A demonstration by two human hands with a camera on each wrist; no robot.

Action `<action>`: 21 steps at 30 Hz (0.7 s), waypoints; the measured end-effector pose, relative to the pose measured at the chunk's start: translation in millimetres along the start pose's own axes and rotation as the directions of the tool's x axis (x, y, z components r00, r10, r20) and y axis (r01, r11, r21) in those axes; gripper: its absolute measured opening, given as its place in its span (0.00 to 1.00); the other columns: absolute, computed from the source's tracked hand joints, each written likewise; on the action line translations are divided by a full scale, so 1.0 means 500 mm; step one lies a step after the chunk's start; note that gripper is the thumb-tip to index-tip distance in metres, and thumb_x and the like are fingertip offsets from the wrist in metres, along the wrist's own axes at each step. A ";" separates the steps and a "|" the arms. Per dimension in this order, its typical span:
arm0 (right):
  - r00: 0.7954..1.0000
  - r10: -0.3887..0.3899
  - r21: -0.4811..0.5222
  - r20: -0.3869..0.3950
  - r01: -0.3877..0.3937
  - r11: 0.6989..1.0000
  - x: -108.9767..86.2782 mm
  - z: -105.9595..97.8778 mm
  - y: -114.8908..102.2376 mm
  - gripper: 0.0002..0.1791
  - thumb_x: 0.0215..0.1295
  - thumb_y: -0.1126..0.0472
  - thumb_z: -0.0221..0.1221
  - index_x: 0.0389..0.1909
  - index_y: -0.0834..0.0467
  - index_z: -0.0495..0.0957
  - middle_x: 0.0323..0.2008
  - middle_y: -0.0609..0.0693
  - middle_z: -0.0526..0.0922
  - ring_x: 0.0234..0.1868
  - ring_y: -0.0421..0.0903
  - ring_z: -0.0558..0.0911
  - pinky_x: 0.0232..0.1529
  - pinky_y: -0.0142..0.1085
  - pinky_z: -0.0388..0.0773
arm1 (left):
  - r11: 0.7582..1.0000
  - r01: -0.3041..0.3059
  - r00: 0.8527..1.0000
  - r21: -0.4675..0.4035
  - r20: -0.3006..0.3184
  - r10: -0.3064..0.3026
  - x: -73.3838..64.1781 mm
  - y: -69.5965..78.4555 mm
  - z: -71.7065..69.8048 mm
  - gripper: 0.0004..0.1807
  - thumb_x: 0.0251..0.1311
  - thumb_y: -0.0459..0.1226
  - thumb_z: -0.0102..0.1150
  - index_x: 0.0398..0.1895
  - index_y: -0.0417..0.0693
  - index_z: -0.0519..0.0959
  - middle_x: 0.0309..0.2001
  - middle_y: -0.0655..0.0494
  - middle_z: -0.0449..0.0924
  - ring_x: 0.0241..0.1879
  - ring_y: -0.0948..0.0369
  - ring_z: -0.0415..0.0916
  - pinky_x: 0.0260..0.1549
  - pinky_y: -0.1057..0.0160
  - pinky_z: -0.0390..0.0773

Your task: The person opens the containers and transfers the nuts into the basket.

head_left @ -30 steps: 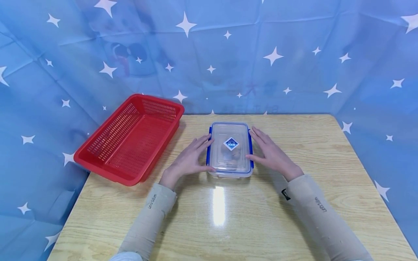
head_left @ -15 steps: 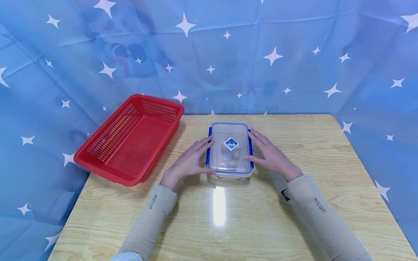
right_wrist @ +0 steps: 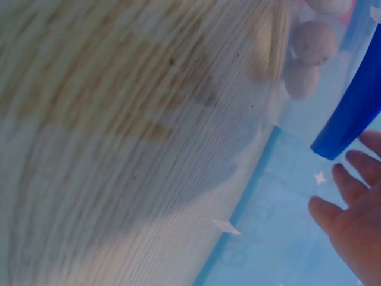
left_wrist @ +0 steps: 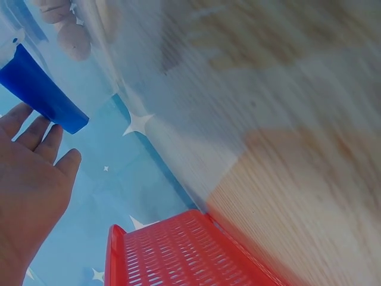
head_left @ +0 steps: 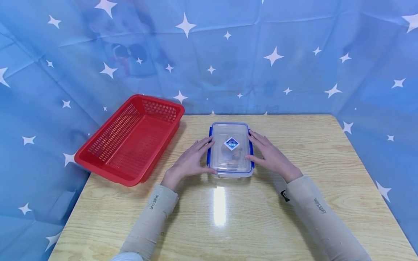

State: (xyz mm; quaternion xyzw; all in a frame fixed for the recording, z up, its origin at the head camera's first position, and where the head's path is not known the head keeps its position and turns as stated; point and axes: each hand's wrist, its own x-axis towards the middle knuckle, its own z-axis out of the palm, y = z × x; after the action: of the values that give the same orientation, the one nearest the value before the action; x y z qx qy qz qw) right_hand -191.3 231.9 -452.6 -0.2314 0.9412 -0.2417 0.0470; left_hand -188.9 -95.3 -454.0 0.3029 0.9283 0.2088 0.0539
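Observation:
A clear plastic food container with a blue-rimmed lid and blue side latches rests on the table, its lid on. Several round, pale brownish egg-like things show through its wall in both wrist views. My left hand lies along the left side, fingertips at the blue latch and thumb at the near left corner. Opposite it, my right hand has its fingertips at the right edge and its thumb over the lid. Fingers of both hands are extended and spread.
A red perforated plastic basket stands at the left, reaching over the table's left edge. Behind the wooden table hangs a blue curtain with white stars, which also covers both sides.
My right fingertips have shifted slightly left and nearer, onto the lid's edge. The left hand has barely moved; container and basket stay where they were.

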 end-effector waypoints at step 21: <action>0.998 0.060 0.058 0.011 -0.060 0.997 -0.003 0.007 -0.003 0.42 0.73 0.36 0.50 0.80 0.50 0.48 0.81 0.49 0.45 0.80 0.59 0.51 0.75 0.61 0.55 | 0.998 0.058 0.998 0.003 0.020 -0.058 0.009 0.006 0.004 0.62 0.46 0.71 0.64 0.81 0.58 0.48 0.82 0.62 0.40 0.81 0.56 0.41 0.79 0.55 0.46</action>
State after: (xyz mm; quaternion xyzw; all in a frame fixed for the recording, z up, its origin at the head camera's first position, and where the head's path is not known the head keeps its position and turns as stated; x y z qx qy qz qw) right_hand -188.7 229.8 -455.2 -0.2027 0.9401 -0.2662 0.0651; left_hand -190.3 -89.9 -454.5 0.2781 0.9364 0.2028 0.0690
